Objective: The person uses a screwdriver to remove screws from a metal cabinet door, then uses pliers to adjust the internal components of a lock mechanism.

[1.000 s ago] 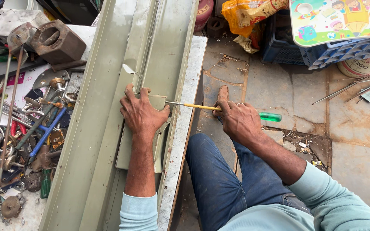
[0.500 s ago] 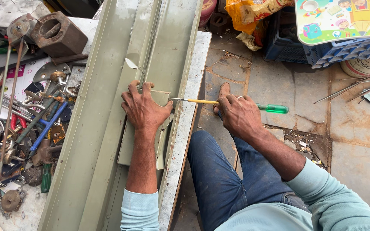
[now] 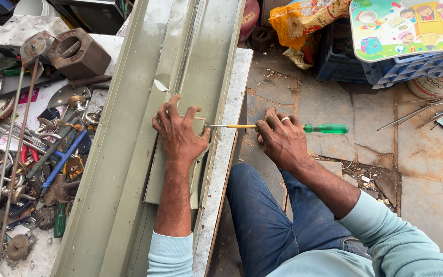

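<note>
While the left hand point(image 3: 180, 134) lies flat with fingers spread on a small olive plate point(image 3: 173, 177), pressing it down into the long olive channel point(image 3: 124, 154), the right hand point(image 3: 282, 139) is closed around a screwdriver point(image 3: 283, 126). That tool lies level, its green handle point(image 3: 327, 128) sticking out past the knuckles to the right and its yellow shank running left to the channel's edge by the left thumb. Its tip is hidden where it meets the metal, so whether it sits in a screw or a seam cannot be told. The two hands are apart, joined only by the tool's line. A ring shows on one right finger.

The plate is half covered by the left palm and forearm; only its lower end shows clearly. The channel rests on a pale bench point(image 3: 226, 154) and runs out of view at top and bottom. Left of it lies a heap of tools point(image 3: 42, 154): a blue-handled one, thin rods, a rusty block point(image 3: 78, 54), many pieces too tangled to name. Below, blue jeans point(image 3: 262, 215) and light sleeves show, cut off by the lower edge. On the stone floor point(image 3: 426, 195) at right sit a blue crate point(image 3: 385, 69) under a picture board, a yellow bag point(image 3: 303, 20) and loose rods, all partly cropped.
</note>
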